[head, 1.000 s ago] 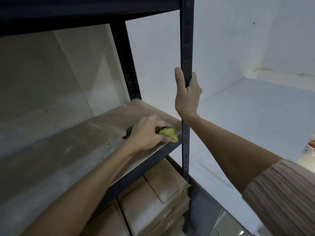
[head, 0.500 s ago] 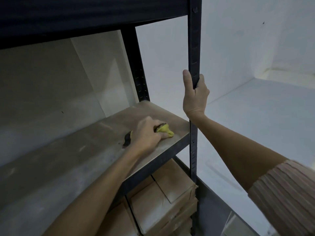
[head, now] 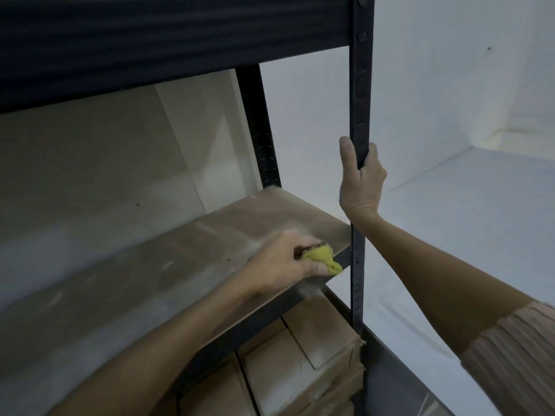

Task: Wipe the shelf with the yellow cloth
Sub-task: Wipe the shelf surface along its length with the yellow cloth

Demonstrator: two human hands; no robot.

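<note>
The shelf (head: 126, 277) is a dusty brown board in a dark metal rack. My left hand (head: 279, 264) presses the yellow cloth (head: 322, 258) flat on the board, near its front right corner. A yellow tip of the cloth sticks out past my fingers, over the front edge; the rest is hidden under my palm. My right hand (head: 360, 181) grips the rack's front right upright post (head: 359, 91), above the shelf level.
A dark metal beam (head: 168, 40) of the upper shelf hangs overhead. The rear upright (head: 259, 127) stands at the back right corner. Cardboard boxes (head: 306, 361) sit on the level below. White walls and pale floor (head: 468, 241) lie to the right.
My left hand has slid the cloth toward the front right corner of the board, now blurred with motion. My right hand keeps its hold on the post.
</note>
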